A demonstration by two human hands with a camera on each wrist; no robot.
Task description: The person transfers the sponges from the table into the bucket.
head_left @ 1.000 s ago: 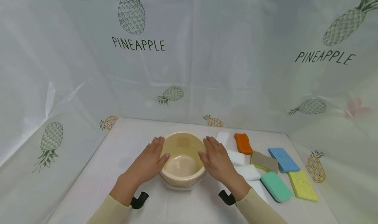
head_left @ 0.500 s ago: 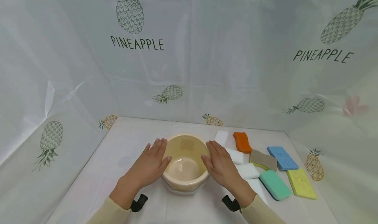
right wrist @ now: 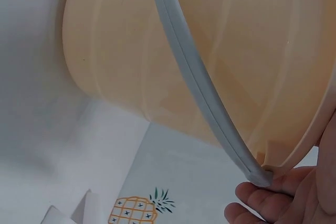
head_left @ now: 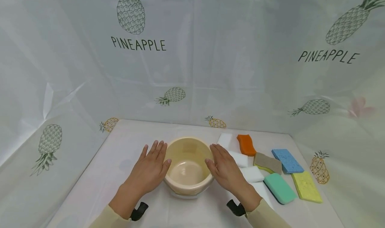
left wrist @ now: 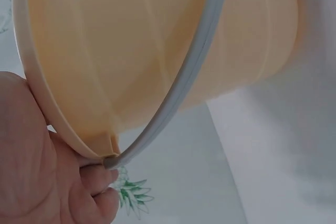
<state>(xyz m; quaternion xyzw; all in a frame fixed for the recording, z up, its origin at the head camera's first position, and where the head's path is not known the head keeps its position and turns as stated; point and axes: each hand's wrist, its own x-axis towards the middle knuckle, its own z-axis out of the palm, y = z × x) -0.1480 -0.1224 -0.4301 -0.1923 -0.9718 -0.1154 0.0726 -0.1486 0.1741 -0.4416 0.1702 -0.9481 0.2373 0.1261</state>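
Note:
A cream-coloured bucket [head_left: 187, 184] stands on the white-covered table, its inside facing me in the head view. Its grey handle [left wrist: 181, 85] hangs down along the near side. My left hand [head_left: 147, 167] lies at the bucket's left rim, fingers mostly straight, with its fingertips by the handle joint in the left wrist view. At the opposite side is my right hand [head_left: 226, 167], also with fairly straight fingers; in the right wrist view its fingertips touch the handle end [right wrist: 258, 177]. Neither hand wraps round the bucket.
Right of the bucket lie white pieces [head_left: 252, 174], an orange sponge [head_left: 246, 145], a grey-and-yellow sponge [head_left: 268, 162], a blue sponge [head_left: 288, 161], a green sponge [head_left: 279, 188] and a yellow sponge [head_left: 306, 187]. A pineapple-printed sheet [head_left: 168, 67] rises behind the table.
The bucket and right hand have shifted slightly right and nearer. My left hand followed a little, then moved slightly back to the left. The sponges have stayed put.

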